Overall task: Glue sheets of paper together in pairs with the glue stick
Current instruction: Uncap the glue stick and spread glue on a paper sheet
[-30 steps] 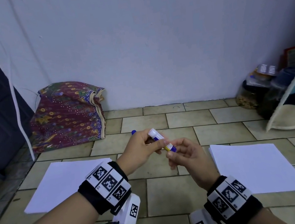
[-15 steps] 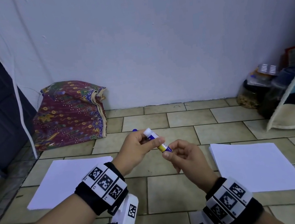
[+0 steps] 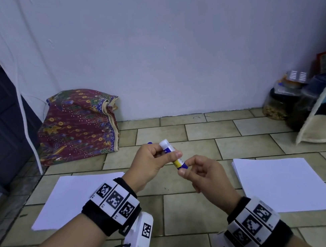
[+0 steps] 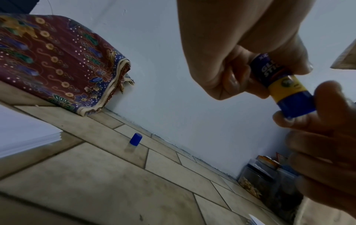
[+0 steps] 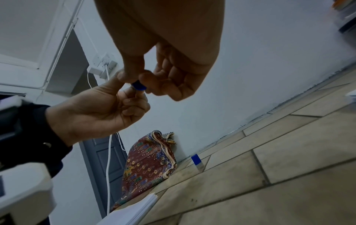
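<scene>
Glue stick [image 3: 172, 156] gripped by left hand [image 3: 151, 162], base pinched by right hand [image 3: 203, 173]; blue cap [image 4: 135, 139] on floor.

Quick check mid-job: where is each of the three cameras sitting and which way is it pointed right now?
Head: worn on the head, looking forward and down at the tiled floor and wall; shows both forearms, left hand and right hand on the glue stick.
Left wrist: under the left wrist, looking along the left hand's fingers toward the wall; the right hand's fingertips pinch the stick's blue base.
Right wrist: under the right wrist, looking left toward the door; shows both hands.
Shared: both wrist views show the blue cap on the floor.
</scene>
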`<action>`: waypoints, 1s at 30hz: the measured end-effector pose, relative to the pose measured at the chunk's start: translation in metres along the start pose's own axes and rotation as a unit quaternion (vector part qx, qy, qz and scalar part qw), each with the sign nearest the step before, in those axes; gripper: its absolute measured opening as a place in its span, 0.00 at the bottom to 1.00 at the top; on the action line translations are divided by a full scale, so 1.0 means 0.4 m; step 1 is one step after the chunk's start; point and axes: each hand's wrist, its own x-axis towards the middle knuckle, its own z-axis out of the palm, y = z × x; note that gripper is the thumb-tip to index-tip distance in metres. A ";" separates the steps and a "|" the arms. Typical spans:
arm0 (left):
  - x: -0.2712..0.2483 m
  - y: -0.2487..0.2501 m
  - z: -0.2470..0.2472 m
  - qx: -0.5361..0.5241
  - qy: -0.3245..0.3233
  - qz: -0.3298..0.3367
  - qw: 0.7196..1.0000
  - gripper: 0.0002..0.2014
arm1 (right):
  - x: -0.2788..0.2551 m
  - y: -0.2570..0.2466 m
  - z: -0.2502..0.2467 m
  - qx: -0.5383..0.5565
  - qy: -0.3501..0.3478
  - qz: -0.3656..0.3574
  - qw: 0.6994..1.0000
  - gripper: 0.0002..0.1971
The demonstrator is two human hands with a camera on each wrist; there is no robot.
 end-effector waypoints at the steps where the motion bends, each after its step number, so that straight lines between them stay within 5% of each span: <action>1: 0.000 0.004 0.000 0.002 0.003 0.000 1.000 0.02 | 0.000 0.001 0.001 0.006 -0.006 0.001 1.000 0.05; 10: -0.013 0.009 -0.004 0.019 -0.001 0.000 1.000 0.03 | -0.002 0.004 0.003 -0.013 0.023 -0.007 1.000 0.08; 13: -0.015 0.009 -0.005 0.021 0.004 0.001 1.000 0.03 | -0.004 0.006 0.006 -0.016 0.009 -0.008 1.000 0.04; 25: -0.027 0.005 -0.005 0.039 -0.040 0.020 0.998 0.04 | -0.018 -0.001 0.005 -0.016 -0.056 0.002 0.998 0.15; 30: -0.018 -0.007 -0.001 0.038 -0.016 0.021 0.999 0.12 | -0.025 -0.009 -0.002 0.020 -0.072 0.039 0.996 0.11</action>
